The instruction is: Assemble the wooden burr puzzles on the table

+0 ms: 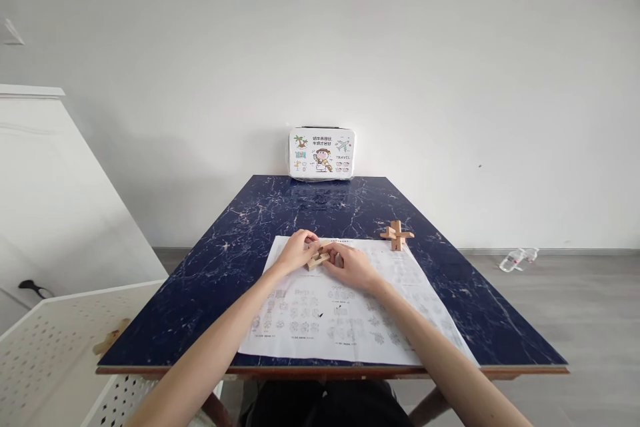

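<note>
Between my two hands, small notched wooden puzzle pieces (317, 261) rest on a printed instruction sheet (370, 340). My left hand (299, 250) is closed at their left side, fingertips curled over the far end. From the right, my right hand (349, 265) pinches the same pieces with bent fingers. How many pieces are joined there is partly hidden by the fingers. An assembled wooden cross-shaped puzzle (397, 235) stands at the sheet's far right corner, apart from both hands.
A dark blue marbled table (225, 227) carries everything. At its back, a white cartoon-printed case (322, 155) stands against the wall. On the left is a white perforated basket (45, 333) with wooden pieces (111, 339). A clear plastic bottle (519, 259) lies on the floor at right.
</note>
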`<state>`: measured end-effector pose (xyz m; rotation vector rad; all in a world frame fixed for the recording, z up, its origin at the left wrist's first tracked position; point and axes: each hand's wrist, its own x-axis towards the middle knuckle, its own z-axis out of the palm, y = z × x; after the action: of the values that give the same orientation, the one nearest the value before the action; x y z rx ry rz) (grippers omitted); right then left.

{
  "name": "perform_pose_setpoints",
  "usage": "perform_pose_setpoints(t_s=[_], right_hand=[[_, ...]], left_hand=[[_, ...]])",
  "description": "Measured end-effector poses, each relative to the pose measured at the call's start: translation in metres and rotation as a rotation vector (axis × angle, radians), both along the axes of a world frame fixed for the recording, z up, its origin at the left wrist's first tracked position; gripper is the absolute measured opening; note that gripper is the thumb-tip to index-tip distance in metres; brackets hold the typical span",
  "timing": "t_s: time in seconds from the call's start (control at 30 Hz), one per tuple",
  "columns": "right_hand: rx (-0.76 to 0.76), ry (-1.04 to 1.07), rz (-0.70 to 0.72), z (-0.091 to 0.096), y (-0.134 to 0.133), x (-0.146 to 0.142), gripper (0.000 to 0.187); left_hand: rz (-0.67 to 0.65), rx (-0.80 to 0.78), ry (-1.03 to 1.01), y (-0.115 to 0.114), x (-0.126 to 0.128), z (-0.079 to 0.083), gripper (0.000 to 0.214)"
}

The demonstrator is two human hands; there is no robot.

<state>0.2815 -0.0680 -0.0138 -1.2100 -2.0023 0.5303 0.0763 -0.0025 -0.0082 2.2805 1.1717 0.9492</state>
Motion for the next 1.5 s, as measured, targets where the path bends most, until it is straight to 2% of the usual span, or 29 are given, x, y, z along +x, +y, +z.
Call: perform_pose_setpoints(t_s=[0.17,0.37,0.53,0.73,0.93,1.0,1.1,1.13,1.3,1.5], right_hand=[[0.010,-0.046,0.024,0.000,0.002,0.003,0.024],[-0.008,0.048,0.020,-0.005,0.007,0.003,0.021],[-0.027,0.151,0.036,-0.003,0.006,0.001,0.024],[-0.102,0.403,-0.019,-0.002,0.008,0.001,0.037],[-0.149,0.611,-0.135,-0.009,0.018,0.007,0.049],[-0.152,0.642,-0.159,-0.009,0.019,0.007,0.051],[-0.165,0.667,-0.164,-0.008,0.018,0.007,0.052],[-0.170,0.677,-0.158,-0.008,0.018,0.006,0.052],[-0.192,0.768,-0.155,-0.001,0.014,0.006,0.055],[-0.275,0.889,-0.147,0.009,0.008,0.007,0.053]], left_hand=[[-0.014,-0.030,0.050,0.006,-0.003,0.005,0.042],[0.028,-0.026,0.030,0.016,-0.006,-0.002,0.035],[0.078,-0.043,0.008,0.014,-0.007,-0.001,0.031],[0.104,0.085,0.089,0.013,-0.013,-0.002,0.022],[0.106,0.096,0.084,0.014,-0.011,-0.006,0.021],[0.143,0.163,0.078,0.010,-0.009,-0.001,0.021],[0.213,0.353,0.116,0.002,-0.007,0.010,0.027],[0.189,0.374,0.129,-0.001,-0.007,0.013,0.030],[-0.091,0.379,0.251,-0.012,-0.004,0.022,0.036],[-0.200,0.338,0.305,-0.014,-0.003,0.018,0.035]])
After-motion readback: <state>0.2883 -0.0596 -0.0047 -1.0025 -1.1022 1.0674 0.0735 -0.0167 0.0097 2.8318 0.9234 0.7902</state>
